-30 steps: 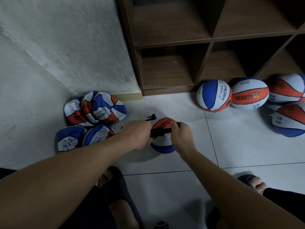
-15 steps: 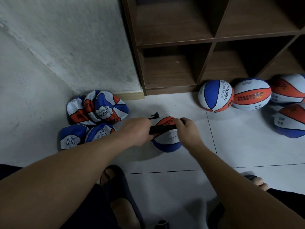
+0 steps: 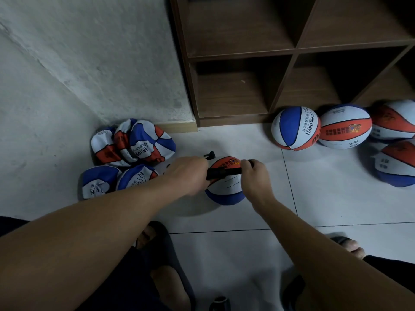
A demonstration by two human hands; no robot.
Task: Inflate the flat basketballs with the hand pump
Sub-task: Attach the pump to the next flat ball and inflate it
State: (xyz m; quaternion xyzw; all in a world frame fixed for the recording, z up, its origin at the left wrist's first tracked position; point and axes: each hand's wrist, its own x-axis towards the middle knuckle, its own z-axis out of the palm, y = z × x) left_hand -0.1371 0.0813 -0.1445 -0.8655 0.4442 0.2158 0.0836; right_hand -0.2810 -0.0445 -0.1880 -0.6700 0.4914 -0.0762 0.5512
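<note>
On the white tile floor [image 3: 325,198], right in front of the person's feet, sits a red, white and blue basketball [image 3: 224,187] with the black hand pump [image 3: 223,172] lying across the top of it. The left hand [image 3: 190,173] has its grip wrapped around the left end of the pump, and the right hand [image 3: 253,176] has fingers curled round the right end, so both are holding the pump. A small black hose piece [image 3: 210,154] pokes out just behind the left hand.

Off to the left, against the grey wall [image 3: 89,63], there's a pile of flat basketballs [image 3: 132,142], all crumpled, with two more squashed ones [image 3: 119,180] just in front of it. Over on the right, four pumped-up balls [image 3: 343,126] are bunched by the foot of a brown wooden cubby shelf [image 3: 280,52]. The leftmost one says CHILDREN on it. Toes in dark slippers [image 3: 161,243] show at the bottom.
</note>
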